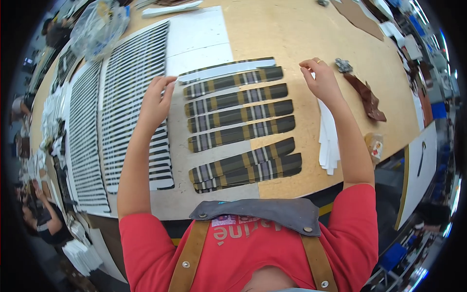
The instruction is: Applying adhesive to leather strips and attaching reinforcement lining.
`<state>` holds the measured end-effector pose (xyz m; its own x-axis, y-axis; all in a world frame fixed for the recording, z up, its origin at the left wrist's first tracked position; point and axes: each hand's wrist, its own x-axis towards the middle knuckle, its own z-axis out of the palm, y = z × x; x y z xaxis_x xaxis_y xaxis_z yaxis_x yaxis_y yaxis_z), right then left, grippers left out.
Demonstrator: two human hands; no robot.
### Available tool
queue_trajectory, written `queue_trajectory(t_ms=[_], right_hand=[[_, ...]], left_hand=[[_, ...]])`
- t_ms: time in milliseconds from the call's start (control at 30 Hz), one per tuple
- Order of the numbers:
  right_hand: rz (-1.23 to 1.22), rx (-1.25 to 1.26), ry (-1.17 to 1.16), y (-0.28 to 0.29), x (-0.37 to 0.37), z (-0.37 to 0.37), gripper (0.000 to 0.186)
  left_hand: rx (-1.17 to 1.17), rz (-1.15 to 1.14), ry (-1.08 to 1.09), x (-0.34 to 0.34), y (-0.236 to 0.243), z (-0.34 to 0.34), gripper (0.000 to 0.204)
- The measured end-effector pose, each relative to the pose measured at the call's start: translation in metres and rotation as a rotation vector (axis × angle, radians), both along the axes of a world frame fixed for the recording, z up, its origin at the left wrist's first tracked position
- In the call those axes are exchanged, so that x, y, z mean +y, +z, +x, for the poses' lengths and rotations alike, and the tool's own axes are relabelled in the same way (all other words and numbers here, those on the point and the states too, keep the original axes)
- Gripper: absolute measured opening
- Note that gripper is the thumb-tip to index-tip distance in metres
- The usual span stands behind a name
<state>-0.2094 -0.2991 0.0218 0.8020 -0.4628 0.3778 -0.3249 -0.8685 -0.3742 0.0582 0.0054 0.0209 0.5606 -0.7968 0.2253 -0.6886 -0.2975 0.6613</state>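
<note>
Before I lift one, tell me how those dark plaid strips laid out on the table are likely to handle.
The plaid strips lie dead flat and look thin, so probably light and floppy, sagging if lifted by one end. Being long and narrow, one likely twists easily. The lowest ones overlap, so pushing one may drag its neighbours. None should roll.

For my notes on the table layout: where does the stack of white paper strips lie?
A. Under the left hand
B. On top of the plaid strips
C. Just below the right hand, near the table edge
C: the white paper strips lie below the right hand, right of the plaid strips.
</note>
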Motion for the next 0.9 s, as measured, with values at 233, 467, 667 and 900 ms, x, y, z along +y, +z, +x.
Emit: queue_trajectory(t_ms=[233,467,667,900], right_hand=[[0.212,0.333,-0.314,0.001,0.013,-0.071,0.030],[0.353,0.305,-0.453,-0.011,0.026,-0.066,0.027],[0.478,0.137,-0.195,0.030,0.042,-0.056,0.022],[0.979,0.017,0.234,0.061,0.090,-0.006,0.021]], left_hand=[[-0.046,0.045,-0.303,-0.027,0.015,-0.054,0.019],[-0.099,0.046,-0.535,-0.070,0.023,-0.109,0.019],[0.313,0.072,-0.479,-0.058,0.021,-0.115,0.027],[1.018,-0.145,-0.428,-0.071,0.027,-0.134,0.031]])
